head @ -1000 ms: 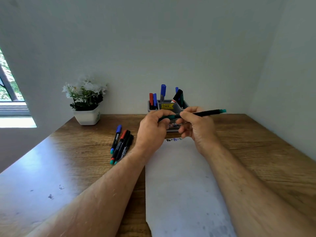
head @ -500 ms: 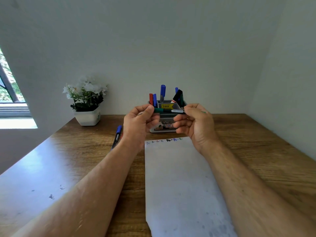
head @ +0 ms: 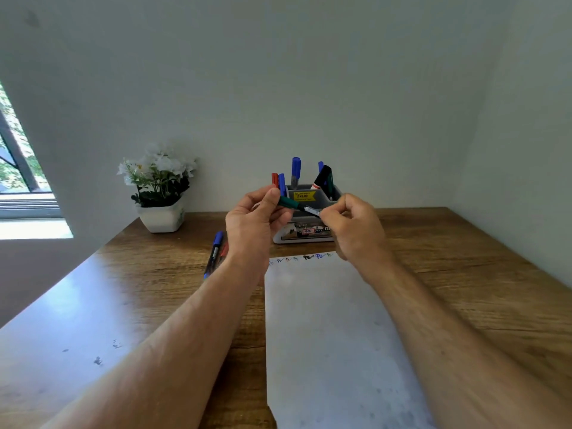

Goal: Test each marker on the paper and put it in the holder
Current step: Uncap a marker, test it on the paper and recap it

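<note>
Nearest, a white paper (head: 328, 335) lying lengthwise on the wooden table (head: 464, 289), with a row of small coloured scribbles (head: 305, 257) along its far edge. Above that far edge, both hands raised in front of the holder. Left hand (head: 253, 218) curled, thumb and fingers pinching the green cap end of a green marker (head: 295, 205). Right hand (head: 353, 224) curled too, fingertips pinching the marker's other end, where a white label shows on the dark barrel. Marker held roughly level between the two hands, off the paper, just in front of the holder; whether the cap is seated cannot be told. Left of the paper, partly hidden by the left wrist, loose markers (head: 215, 252) lying on the table, a blue-capped one clearest. Beyond the hands, a grey holder (head: 305, 233) with a yellow price sticker, standing near the wall, with red, blue and black markers upright or leaning in its compartments. Further left, by the wall, a white pot of white flowers (head: 159, 187). At far left, a window (head: 15, 168).
</note>
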`<state>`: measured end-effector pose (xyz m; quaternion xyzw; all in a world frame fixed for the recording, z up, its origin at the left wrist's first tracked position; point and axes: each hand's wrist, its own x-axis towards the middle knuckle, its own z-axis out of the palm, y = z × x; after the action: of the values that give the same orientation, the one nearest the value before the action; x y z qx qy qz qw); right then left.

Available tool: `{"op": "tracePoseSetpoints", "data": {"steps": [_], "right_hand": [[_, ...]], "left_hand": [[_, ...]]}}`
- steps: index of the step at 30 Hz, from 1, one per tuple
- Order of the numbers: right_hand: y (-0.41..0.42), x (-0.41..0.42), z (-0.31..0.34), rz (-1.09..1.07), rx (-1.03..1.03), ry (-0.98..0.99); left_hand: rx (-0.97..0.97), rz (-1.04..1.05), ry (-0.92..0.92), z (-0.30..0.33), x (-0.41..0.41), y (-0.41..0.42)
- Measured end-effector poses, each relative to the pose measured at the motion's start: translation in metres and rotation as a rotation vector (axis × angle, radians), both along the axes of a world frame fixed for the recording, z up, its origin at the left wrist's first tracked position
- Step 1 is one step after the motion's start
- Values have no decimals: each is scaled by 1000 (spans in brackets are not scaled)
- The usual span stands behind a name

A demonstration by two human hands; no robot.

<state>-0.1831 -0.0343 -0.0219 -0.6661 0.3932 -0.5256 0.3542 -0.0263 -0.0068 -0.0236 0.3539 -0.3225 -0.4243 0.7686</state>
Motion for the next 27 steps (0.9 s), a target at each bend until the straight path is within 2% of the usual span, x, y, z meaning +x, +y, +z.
{"op": "tracePoseSetpoints", "data": {"steps": [4, 7, 10, 13, 18, 24, 27], "right_hand": [[-1, 0, -1, 189, 266, -221], [-2, 3, -3, 242, 337, -272], [-1, 9, -5, 263, 361, -256], [0, 16, -6, 171, 282, -162], [-6, 17, -16, -165, 54, 53], [-10, 15, -21, -179, -33, 161], [-10, 16, -22, -166, -57, 192]], "left_hand": [[-30, 15, 15, 1, -3, 1], [-58, -26, -1, 2, -3, 0], [-97, -97, -97, 3, -11, 0], [-126, -17, -218, 11, -15, -2], [-184, 230, -403, 43, -3, -11], [-203, 626, -588, 60, 6, -26], [-121, 625, -675, 57, 11, -37]]}}
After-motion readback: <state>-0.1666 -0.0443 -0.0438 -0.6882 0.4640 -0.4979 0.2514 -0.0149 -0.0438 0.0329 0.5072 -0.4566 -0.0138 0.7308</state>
